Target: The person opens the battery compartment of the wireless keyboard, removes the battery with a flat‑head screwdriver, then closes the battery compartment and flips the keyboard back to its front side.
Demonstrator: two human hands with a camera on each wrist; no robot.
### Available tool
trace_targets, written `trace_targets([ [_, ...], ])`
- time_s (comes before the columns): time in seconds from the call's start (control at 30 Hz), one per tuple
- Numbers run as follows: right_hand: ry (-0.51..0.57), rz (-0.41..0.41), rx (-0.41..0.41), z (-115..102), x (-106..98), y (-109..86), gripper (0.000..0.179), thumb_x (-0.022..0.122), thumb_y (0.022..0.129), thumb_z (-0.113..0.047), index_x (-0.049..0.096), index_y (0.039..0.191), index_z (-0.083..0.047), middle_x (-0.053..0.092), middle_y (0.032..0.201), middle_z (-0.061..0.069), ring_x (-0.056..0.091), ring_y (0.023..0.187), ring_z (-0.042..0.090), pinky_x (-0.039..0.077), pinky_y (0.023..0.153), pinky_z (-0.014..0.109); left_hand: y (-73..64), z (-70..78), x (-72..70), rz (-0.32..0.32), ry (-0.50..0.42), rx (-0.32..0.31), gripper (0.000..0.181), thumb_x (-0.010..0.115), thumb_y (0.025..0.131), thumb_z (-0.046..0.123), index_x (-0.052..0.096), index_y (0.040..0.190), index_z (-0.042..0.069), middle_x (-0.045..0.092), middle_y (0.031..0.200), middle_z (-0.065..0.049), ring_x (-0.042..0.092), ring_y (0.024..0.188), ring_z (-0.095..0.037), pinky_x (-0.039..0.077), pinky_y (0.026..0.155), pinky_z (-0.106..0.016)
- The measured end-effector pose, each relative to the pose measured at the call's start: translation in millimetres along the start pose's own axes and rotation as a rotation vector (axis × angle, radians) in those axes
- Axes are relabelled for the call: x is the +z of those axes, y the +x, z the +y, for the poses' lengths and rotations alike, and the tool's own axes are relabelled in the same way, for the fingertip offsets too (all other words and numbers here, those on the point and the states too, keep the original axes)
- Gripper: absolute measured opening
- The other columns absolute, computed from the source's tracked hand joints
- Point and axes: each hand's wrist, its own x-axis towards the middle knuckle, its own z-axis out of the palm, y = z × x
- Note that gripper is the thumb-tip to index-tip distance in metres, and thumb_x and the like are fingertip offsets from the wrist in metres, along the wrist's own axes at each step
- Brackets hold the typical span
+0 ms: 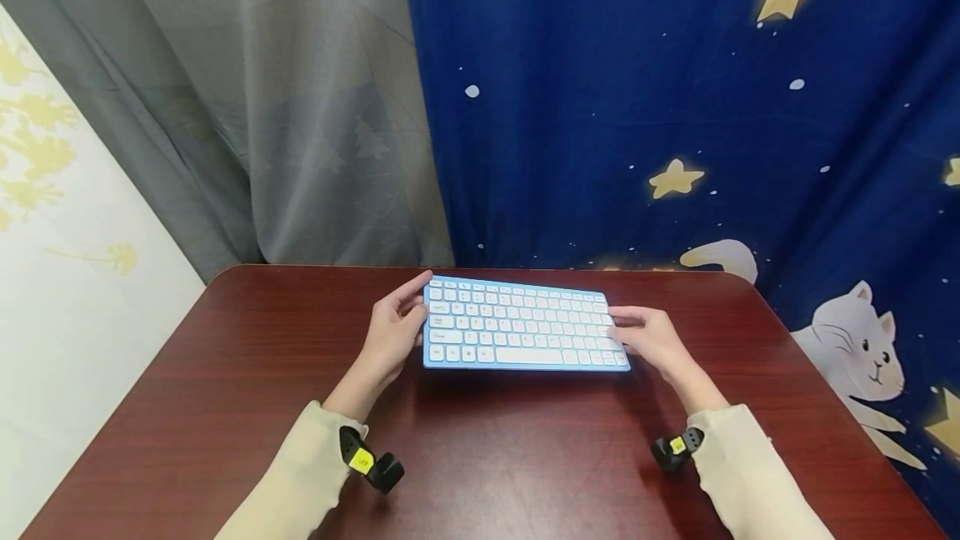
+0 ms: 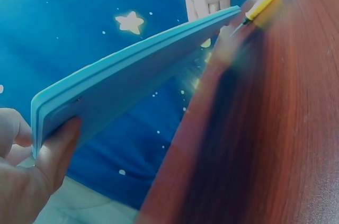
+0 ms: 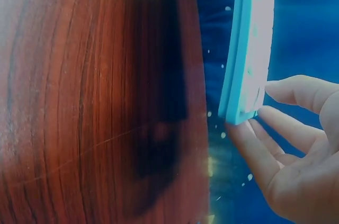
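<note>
A compact light-blue keyboard (image 1: 525,325) with white keys is held raised above the reddish-brown table (image 1: 525,457), tilted so that its key face looks toward the near side.

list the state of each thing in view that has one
Keyboard: lifted off the table, tilted
Left hand: gripping the keyboard's left end
Right hand: gripping its right end
Yellow-handled tool: apparently lying on the table
Blue curtain: hanging
Grey curtain: hanging

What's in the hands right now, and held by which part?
A blue-and-white keyboard: the left hand grips its left short edge, and the right hand grips its right short edge.
</note>
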Motion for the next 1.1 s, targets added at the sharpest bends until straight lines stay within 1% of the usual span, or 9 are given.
trace_targets([
  [0.1,-0.061,0.0,-0.04,-3.8,3.1,-3.4,0.042,0.063,0.084,-0.004,0.051,0.123,0.01,0.058,0.11,0.027,0.062,0.084,0.021,0.052,0.071,0.032,-2.8,3.7,-0.8,-0.004,0.003,0.006,0.047,0.043,0.091,-0.002,0.047,0.135,0.014,0.056,0.106,-0.019,0.057,0.071,-0.018,0.045,0.049,-0.02],
  [0.2,-0.156,0.0,-0.092,-8.4,6.0,-7.1,0.042,0.064,0.083,-0.005,0.054,0.121,0.01,0.057,0.111,0.028,0.06,0.091,0.029,0.051,0.072,0.034,-4.6,6.8,-1.2,0.004,0.021,0.006,0.046,0.043,0.091,0.0,0.046,0.135,0.015,0.056,0.107,-0.019,0.057,0.072,-0.018,0.045,0.05,-0.02],
  [0.33,-0.297,0.025,-0.149,-13.8,10.2,-12.1,0.043,0.066,0.081,-0.01,0.056,0.12,0.006,0.05,0.119,0.027,0.051,0.105,0.037,0.046,0.082,0.042,-7.0,11.2,-0.4,0.026,0.015,-0.004,0.046,0.043,0.091,-0.001,0.047,0.135,0.015,0.056,0.106,-0.018,0.058,0.071,-0.017,0.047,0.051,-0.02],
  [0.43,-0.349,0.051,-0.189,-16.6,14.3,-15.3,0.041,0.067,0.08,-0.012,0.06,0.118,0.002,0.049,0.121,0.024,0.046,0.109,0.037,0.04,0.087,0.048,-9.1,15.0,0.4,0.044,-0.003,-0.007,0.047,0.044,0.09,-0.002,0.048,0.134,0.015,0.056,0.104,-0.017,0.058,0.069,-0.016,0.046,0.049,-0.02],
  [0.57,-0.34,0.08,-0.257,-20.6,21.3,-19.5,0.037,0.068,0.078,-0.009,0.063,0.113,0.001,0.052,0.117,0.022,0.046,0.109,0.035,0.039,0.089,0.05,-11.3,19.4,1.0,0.062,-0.022,-0.004,0.048,0.044,0.089,-0.003,0.048,0.133,0.014,0.055,0.101,-0.016,0.057,0.066,-0.014,0.044,0.047,-0.019],
  [0.77,-0.295,0.089,-0.322,-30.9,35.5,-29.9,0.031,0.07,0.077,-0.006,0.067,0.108,-0.003,0.057,0.111,0.015,0.051,0.101,0.029,0.044,0.084,0.045,-13.1,24.1,1.6,0.061,-0.03,-0.002,0.047,0.043,0.09,-0.002,0.047,0.134,0.015,0.055,0.103,-0.017,0.059,0.069,-0.014,0.049,0.051,-0.023],
  [0.87,-0.272,0.086,-0.376,-37.1,43.7,-35.2,0.027,0.07,0.077,-0.005,0.069,0.103,-0.006,0.062,0.1,0.009,0.056,0.09,0.023,0.047,0.079,0.04,-13.9,25.8,2.2,0.059,-0.034,0.007,0.048,0.042,0.09,-0.003,0.047,0.134,0.015,0.055,0.103,-0.017,0.058,0.068,-0.014,0.047,0.049,-0.021],
  [0.97,-0.261,0.079,-0.426,-42.9,51.6,-40.8,0.023,0.07,0.077,-0.004,0.071,0.099,-0.008,0.064,0.092,0.003,0.057,0.083,0.018,0.047,0.074,0.036,-14.7,27.4,2.9,0.056,-0.03,0.022,0.049,0.041,0.089,-0.004,0.047,0.134,0.015,0.054,0.102,-0.016,0.056,0.065,-0.013,0.043,0.046,-0.019],
  [1.1,-0.262,0.063,-0.483,-50.3,61.5,-48.7,0.023,0.071,0.076,-0.003,0.071,0.098,-0.01,0.063,0.091,-0.002,0.055,0.081,0.014,0.047,0.072,0.033,-16.4,29.9,3.9,0.06,-0.014,0.037,0.049,0.042,0.089,-0.004,0.047,0.134,0.015,0.054,0.1,-0.016,0.053,0.062,-0.013,0.039,0.044,-0.017],
])
